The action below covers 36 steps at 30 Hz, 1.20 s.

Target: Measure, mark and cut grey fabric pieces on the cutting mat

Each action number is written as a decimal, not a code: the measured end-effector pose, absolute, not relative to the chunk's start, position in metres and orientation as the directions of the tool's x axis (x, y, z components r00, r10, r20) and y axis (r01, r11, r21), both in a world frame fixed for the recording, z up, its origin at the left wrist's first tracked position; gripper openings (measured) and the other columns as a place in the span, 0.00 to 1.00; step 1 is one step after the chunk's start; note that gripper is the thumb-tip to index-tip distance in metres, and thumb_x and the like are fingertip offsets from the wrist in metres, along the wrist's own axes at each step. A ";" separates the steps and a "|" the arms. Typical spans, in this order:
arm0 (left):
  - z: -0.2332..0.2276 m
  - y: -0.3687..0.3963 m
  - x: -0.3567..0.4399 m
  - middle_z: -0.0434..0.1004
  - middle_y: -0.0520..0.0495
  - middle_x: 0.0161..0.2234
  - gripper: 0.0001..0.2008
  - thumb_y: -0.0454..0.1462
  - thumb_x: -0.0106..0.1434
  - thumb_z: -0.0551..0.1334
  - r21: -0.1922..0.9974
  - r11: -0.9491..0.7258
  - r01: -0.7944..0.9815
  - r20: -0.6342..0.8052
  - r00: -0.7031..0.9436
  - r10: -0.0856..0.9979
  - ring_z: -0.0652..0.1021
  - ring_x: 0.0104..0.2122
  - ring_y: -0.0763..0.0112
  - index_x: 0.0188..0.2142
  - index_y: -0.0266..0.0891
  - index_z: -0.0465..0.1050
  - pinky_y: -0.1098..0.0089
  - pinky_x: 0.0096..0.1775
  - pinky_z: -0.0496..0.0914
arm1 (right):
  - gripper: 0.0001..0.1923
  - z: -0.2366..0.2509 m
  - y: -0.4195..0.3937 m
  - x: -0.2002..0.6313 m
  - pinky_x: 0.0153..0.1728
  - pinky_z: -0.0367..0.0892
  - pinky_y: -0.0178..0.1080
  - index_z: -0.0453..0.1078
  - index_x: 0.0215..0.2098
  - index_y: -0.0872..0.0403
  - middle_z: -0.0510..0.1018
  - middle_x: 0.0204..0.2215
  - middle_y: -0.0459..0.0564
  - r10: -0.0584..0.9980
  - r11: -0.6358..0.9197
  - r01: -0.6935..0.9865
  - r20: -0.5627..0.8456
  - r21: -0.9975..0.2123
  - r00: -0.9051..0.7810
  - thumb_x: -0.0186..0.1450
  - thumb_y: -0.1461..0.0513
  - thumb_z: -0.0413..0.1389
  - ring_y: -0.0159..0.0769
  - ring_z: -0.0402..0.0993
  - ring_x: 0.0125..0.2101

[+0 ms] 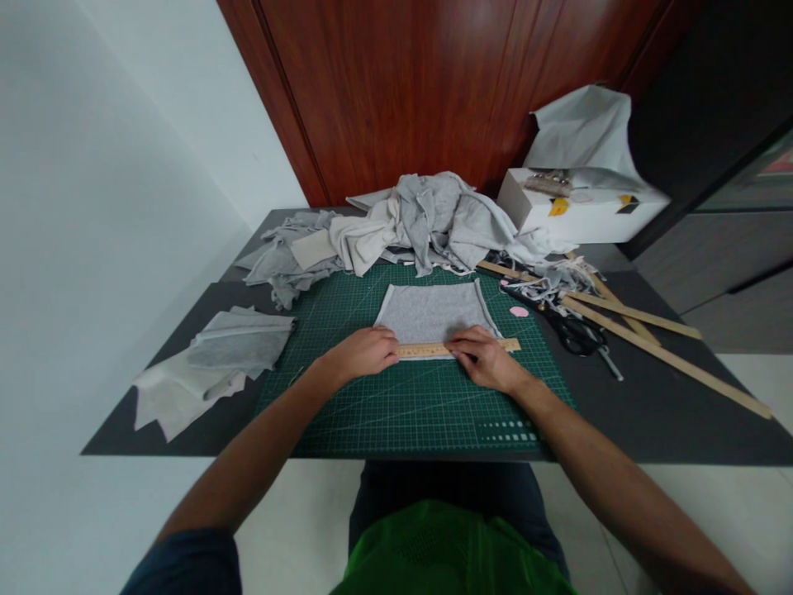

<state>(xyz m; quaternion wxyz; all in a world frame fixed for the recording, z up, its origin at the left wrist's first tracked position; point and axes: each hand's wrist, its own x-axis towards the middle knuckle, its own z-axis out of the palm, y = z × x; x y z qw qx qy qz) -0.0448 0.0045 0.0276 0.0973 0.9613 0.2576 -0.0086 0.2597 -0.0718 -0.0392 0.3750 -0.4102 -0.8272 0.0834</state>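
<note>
A grey piece of fabric (437, 310) lies flat on the green cutting mat (396, 413). Across its near edge runs a short wooden ruler (424, 350), with a thin strip of the fabric showing below it. My left hand (370, 350) is closed at the ruler's left end, which its fingers hide. Nearer the other end, my right hand (480, 355) grips the ruler with thumb and fingers drawn together. The ruler's right tip sticks out past that hand and past the fabric's side.
Heaped cloth (446, 215) lines the back of the dark table (625, 421). Folded pieces (241, 339) lie at left. Black scissors (579, 335), wooden strips (669, 355) and fabric scraps (561, 277) lie at right. Behind them stands a white box (576, 207). A pink oval (519, 311) rests on the mat.
</note>
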 end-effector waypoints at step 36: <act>0.020 0.020 -0.017 0.82 0.45 0.39 0.13 0.34 0.72 0.61 0.446 -0.801 0.400 0.000 0.895 0.447 0.79 0.40 0.65 0.45 0.43 0.86 0.67 0.46 0.71 | 0.13 -0.039 -0.074 0.261 0.47 0.72 0.52 0.83 0.45 0.50 0.84 0.45 0.55 0.745 0.646 0.652 0.514 -0.396 -0.426 0.71 0.68 0.58 0.47 0.78 0.46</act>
